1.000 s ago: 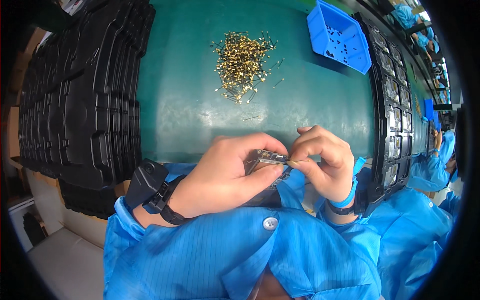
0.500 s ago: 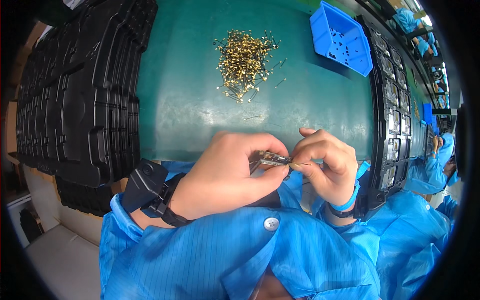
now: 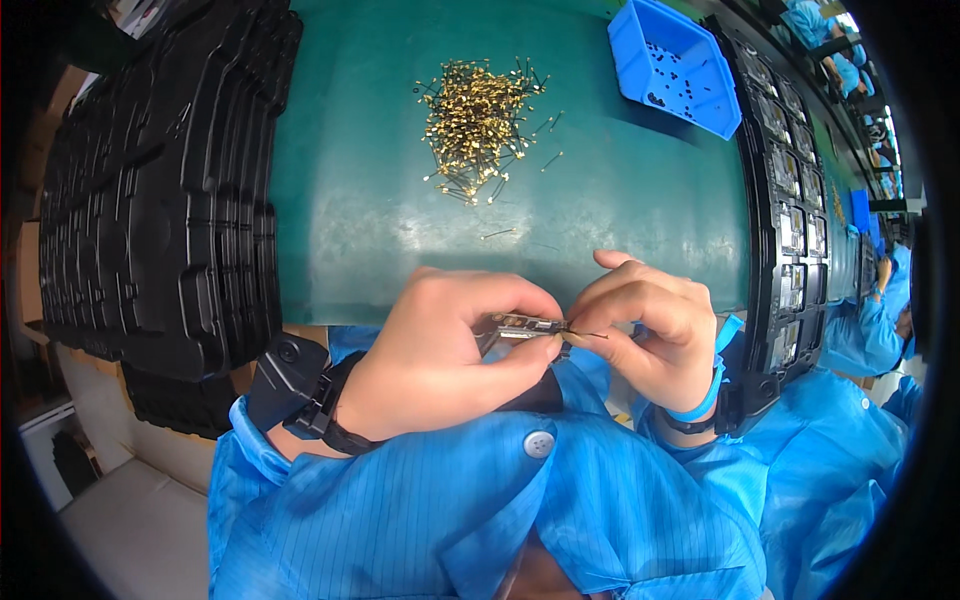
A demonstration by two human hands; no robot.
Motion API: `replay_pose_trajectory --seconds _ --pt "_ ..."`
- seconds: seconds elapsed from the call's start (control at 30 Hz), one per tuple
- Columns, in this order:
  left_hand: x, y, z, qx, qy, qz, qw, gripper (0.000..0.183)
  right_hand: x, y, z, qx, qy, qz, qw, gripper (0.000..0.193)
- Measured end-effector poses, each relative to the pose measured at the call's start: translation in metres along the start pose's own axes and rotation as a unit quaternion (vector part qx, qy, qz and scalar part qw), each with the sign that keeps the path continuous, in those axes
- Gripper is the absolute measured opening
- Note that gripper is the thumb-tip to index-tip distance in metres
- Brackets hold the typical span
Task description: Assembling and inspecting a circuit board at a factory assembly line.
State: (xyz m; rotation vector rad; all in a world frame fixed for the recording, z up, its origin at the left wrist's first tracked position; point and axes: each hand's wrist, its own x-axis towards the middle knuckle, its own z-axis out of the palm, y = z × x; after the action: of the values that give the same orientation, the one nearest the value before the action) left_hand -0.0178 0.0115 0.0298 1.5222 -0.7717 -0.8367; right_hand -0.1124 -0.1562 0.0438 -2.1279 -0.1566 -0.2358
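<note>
My left hand point(image 3: 445, 355) grips a small grey metal part point(image 3: 520, 326) close to my chest, at the near edge of the green mat point(image 3: 370, 200). My right hand point(image 3: 650, 325) pinches a thin gold pin point(image 3: 585, 334) whose tip meets the right end of that part. Both wrists wear blue sleeves; a black strap sits on the left wrist and a blue band on the right. A loose heap of gold pins point(image 3: 475, 125) lies farther out on the mat, with a few strays beside it.
Stacks of black moulded trays point(image 3: 160, 200) fill the left side. A long black tray with small parts in its pockets point(image 3: 790, 230) runs down the right. A blue plastic bin point(image 3: 675, 65) stands at the far right. Another person in blue sits at the right point(image 3: 880, 320).
My hands have stayed together at the mat's near edge, shifting slightly. The right fingers have brought the pin against the end of the part.
</note>
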Motion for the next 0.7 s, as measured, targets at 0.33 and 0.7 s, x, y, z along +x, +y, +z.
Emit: replay_pose_trajectory --seconds 0.33,0.7 --pt "-0.001 -0.001 0.002 -0.030 0.002 0.011 0.999 0.013 0.001 -0.007 -0.003 -0.007 -0.010 0.020 1.000 0.010" --pt "-0.005 -0.002 0.001 -0.017 -0.022 0.047 0.998 0.012 -0.001 -0.013 -0.008 -0.031 -0.044 0.031 0.998 0.009"
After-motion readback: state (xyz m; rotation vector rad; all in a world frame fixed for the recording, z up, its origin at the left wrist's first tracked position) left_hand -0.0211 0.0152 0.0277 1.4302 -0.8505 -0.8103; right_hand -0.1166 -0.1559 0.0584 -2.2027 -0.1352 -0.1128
